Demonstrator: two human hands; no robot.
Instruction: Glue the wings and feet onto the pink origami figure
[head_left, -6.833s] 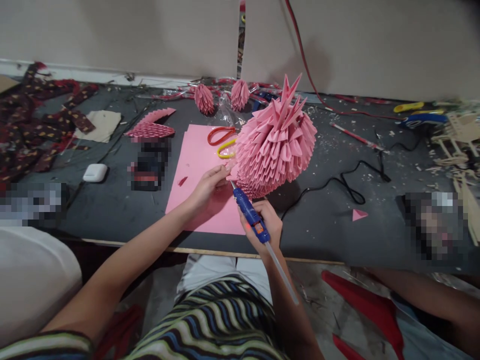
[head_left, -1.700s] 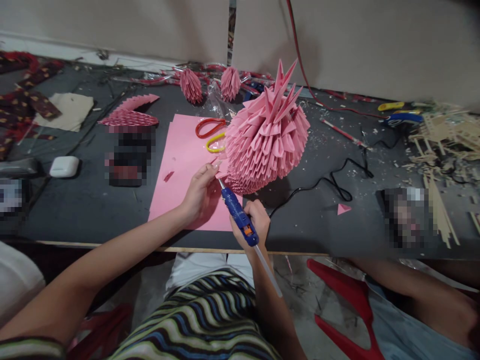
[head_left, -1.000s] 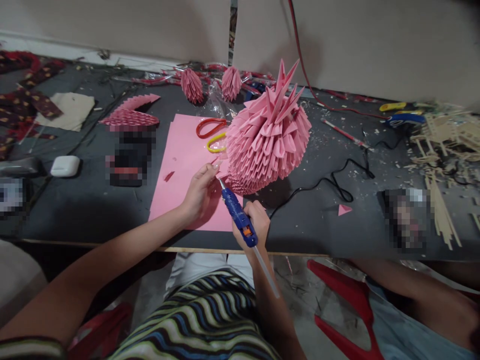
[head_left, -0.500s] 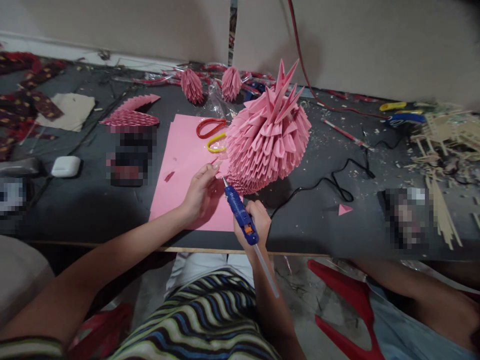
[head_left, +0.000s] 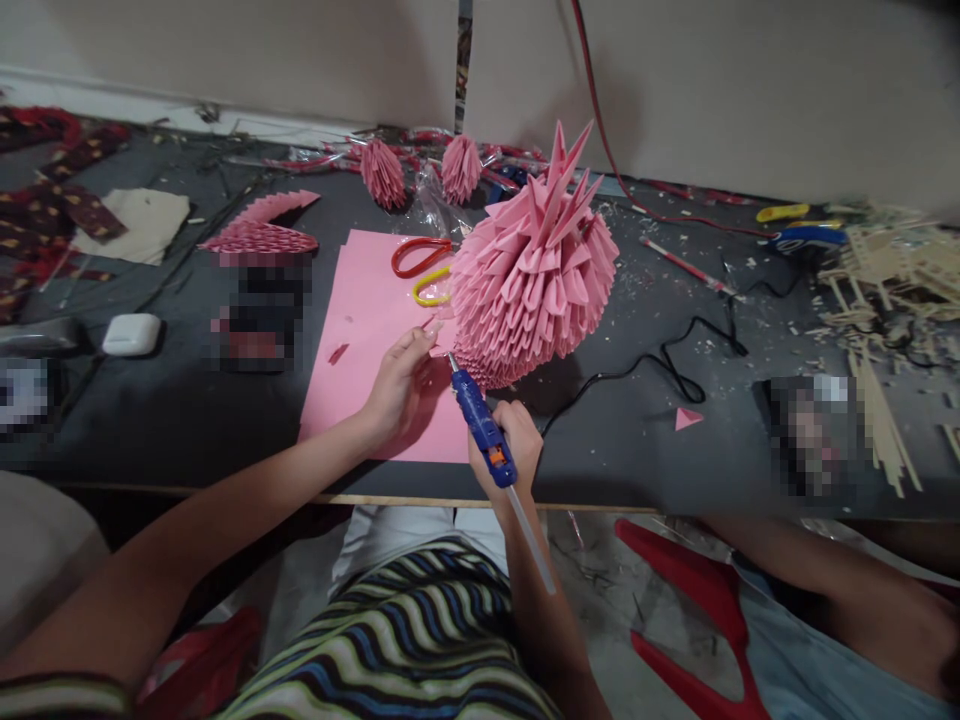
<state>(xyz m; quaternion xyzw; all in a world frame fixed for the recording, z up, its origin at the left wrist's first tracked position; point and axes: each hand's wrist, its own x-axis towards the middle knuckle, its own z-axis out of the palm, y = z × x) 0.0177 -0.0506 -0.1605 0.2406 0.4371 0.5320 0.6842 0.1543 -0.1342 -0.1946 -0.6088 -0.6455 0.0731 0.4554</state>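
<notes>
My left hand (head_left: 397, 385) pinches a small folded pink paper piece (head_left: 442, 349) between thumb and fingers, beside the large pink folded-paper model (head_left: 532, 270). Many pointed paper units make up the model, with long spikes at its top. In my right hand (head_left: 520, 445) is a blue glue gun (head_left: 480, 425), its metal nozzle close to my left fingertips. A clear glue stick (head_left: 531, 540) sticks out of the gun's rear. Beneath my left hand lies a pink paper sheet (head_left: 360, 320). Whether the nozzle touches the paper piece I cannot tell.
Red-handled and yellow-handled loops (head_left: 431, 288) lie behind my left hand. Two pink paper pods (head_left: 382, 174) stand at the back. A black cord (head_left: 645, 362) trails right, past a pink triangle (head_left: 688, 419). Thin wooden sticks (head_left: 877, 420) are at right, near another person's arm (head_left: 817, 575).
Both hands, the glue gun and the paper piece keep nearly the same positions. The view has shifted very slightly.
</notes>
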